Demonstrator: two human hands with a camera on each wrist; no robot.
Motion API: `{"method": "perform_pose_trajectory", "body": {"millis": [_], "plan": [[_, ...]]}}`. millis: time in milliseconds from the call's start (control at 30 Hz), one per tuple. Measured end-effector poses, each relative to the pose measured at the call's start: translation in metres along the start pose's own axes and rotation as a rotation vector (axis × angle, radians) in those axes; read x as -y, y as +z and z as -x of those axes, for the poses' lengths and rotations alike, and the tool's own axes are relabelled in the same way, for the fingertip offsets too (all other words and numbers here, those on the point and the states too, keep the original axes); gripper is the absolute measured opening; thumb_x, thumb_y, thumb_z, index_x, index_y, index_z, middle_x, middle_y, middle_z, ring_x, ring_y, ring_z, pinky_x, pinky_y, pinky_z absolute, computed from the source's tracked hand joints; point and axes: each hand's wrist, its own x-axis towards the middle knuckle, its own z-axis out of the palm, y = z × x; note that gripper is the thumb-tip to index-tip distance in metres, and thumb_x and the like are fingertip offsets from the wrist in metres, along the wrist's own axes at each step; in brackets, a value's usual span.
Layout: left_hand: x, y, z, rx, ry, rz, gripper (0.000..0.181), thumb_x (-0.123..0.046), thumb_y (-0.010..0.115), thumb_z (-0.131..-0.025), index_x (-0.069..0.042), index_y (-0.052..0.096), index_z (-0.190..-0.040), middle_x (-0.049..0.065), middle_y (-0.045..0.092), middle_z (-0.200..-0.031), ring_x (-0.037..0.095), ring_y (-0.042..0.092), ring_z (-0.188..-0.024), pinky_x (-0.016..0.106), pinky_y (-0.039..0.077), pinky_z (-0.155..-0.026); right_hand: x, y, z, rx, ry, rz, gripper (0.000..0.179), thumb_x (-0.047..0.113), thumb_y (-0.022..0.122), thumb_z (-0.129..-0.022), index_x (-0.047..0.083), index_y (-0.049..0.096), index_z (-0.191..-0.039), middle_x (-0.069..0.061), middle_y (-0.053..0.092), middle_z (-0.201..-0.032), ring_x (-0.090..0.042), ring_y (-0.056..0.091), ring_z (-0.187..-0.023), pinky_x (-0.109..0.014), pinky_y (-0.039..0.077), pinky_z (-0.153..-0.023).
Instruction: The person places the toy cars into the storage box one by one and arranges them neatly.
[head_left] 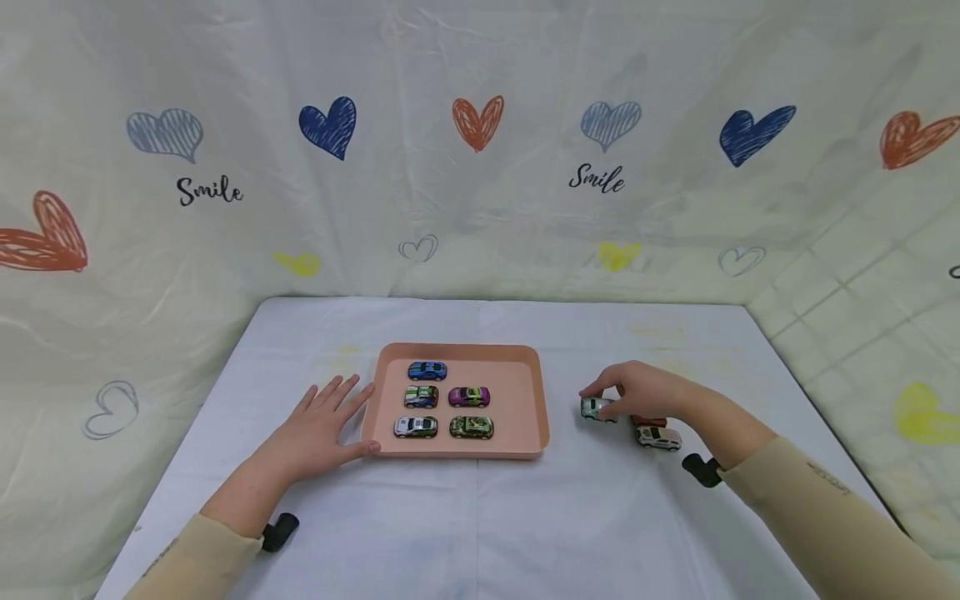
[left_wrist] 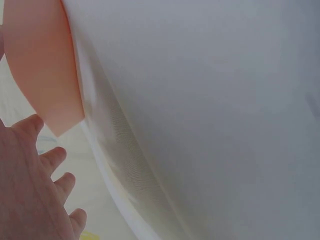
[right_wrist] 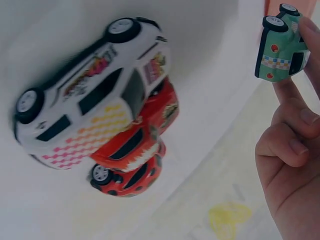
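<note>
Pale green car (right_wrist: 282, 47): held just right of the tray (head_left: 517, 400); whether it is lifted cannot be told; probably light, stiff and smooth, apt to roll, best taken by its two sides.
Right hand (head_left: 645, 392): the pale green car is pinched between thumb and finger.
Left hand (head_left: 315, 433): laid at the tray's left edge, fingers spread, nothing grasped.
White car (head_left: 658, 438) and two red cars (right_wrist: 131, 181): bunched farther right of the tray, easily nudged by the right wrist.
Five cars (head_left: 469, 397): set inside the tray.
Obstacle: access is bounded by the tray's raised rim.
</note>
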Motion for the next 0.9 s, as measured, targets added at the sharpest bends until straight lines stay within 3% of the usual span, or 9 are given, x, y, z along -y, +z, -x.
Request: {"method": "perform_pose_trajectory", "body": {"millis": [233, 500, 900], "plan": [[-0.001, 0.001, -0.001, 0.005, 0.0, 0.001, 0.1, -0.08, 0.053, -0.081, -0.02, 0.029, -0.158, 0.014, 0.024, -0.162, 0.039, 0.015, -0.149, 0.061, 0.01, -0.119, 0.006, -0.003, -0.009, -0.007, -0.007, -0.005, 0.038, 0.024, 0.076, -0.088, 0.019, 0.071, -0.125, 0.003, 0.065, -0.123, -0.021, 0.058, -0.101, -0.035, 0.051, -0.082], [-0.005, -0.003, 0.0, 0.002, -0.006, -0.008, 0.098, -0.077, 0.054, -0.083, -0.019, 0.029, -0.158, 0.014, 0.025, -0.162, 0.039, 0.016, -0.149, 0.06, 0.01, -0.119, 0.023, -0.01, -0.025, -0.007, -0.023, -0.009, 0.038, 0.024, 0.078, -0.087, 0.021, 0.071, -0.125, 0.006, 0.066, -0.118, -0.018, 0.052, -0.077, -0.032, 0.048, -0.063], [-0.002, -0.001, -0.001, -0.008, 0.0, 0.01, 0.099, -0.078, 0.054, -0.082, -0.018, 0.031, -0.157, 0.016, 0.026, -0.161, 0.04, 0.017, -0.149, 0.061, 0.011, -0.118, 0.051, -0.019, -0.054, 0.001, -0.058, -0.025, 0.035, 0.024, 0.078, -0.087, 0.024, 0.073, -0.121, 0.004, 0.066, -0.116, -0.019, 0.053, -0.078, -0.033, 0.051, -0.065]]}}
